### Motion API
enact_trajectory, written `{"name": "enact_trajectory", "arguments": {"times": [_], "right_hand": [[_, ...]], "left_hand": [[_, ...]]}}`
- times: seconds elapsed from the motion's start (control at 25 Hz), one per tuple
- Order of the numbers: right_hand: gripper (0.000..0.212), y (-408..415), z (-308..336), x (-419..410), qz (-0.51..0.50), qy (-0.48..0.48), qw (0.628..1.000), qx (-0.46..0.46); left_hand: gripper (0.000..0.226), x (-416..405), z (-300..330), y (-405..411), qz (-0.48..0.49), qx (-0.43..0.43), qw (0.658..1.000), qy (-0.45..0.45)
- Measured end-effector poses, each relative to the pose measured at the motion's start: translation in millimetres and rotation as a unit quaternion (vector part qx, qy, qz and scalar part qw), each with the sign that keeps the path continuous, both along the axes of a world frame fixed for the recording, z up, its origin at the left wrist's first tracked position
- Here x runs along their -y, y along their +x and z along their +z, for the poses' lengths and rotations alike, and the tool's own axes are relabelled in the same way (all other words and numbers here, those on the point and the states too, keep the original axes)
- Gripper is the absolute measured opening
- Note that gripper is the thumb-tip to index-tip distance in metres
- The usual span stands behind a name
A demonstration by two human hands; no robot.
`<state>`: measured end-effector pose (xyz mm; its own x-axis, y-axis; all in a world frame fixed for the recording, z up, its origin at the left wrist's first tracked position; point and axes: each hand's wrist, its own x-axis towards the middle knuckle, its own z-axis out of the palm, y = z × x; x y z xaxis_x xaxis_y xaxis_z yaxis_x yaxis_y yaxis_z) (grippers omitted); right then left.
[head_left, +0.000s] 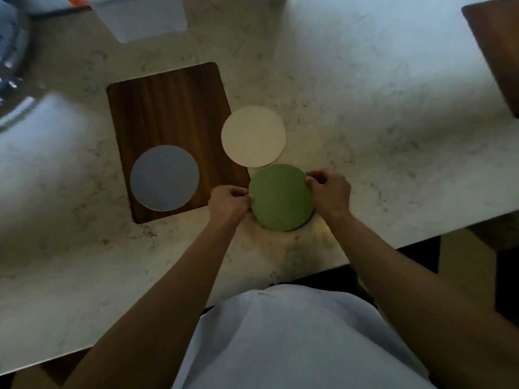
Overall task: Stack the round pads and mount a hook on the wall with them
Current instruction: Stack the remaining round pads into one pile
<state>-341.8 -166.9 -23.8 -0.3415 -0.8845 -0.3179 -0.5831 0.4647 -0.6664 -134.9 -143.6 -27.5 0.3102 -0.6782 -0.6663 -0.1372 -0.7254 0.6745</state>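
Note:
A green round pad lies flat on the marble counter, near its front edge. My left hand pinches the pad's left rim and my right hand pinches its right rim. A cream round pad lies just behind it, overlapping the corner of a dark wooden board. A grey-blue round pad rests on the near part of that board. No hook is in view.
A white container stands at the back of the counter. A blurred shiny metal object is at the far left. Another brown board pokes in at the right edge. The counter's front edge runs below my forearms.

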Motion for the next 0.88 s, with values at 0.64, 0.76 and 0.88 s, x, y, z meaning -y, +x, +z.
{"name": "enact_trajectory", "arguments": {"times": [0.64, 0.76, 0.88], "right_hand": [[0.020, -14, -17, -1, 0.037, -0.016, 0.999, -0.035], [0.028, -9, -18, -7, 0.056, -0.003, 0.996, -0.067], [0.038, 0, -20, -16, 0.070, 0.006, 0.992, -0.107]], "left_hand": [[0.014, -6, 5, -32, -0.190, 0.269, 0.942, -0.065], [0.014, -5, 4, -33, -0.179, 0.253, 0.949, -0.064], [0.015, -4, 2, -34, -0.154, 0.230, 0.960, -0.045]]}}
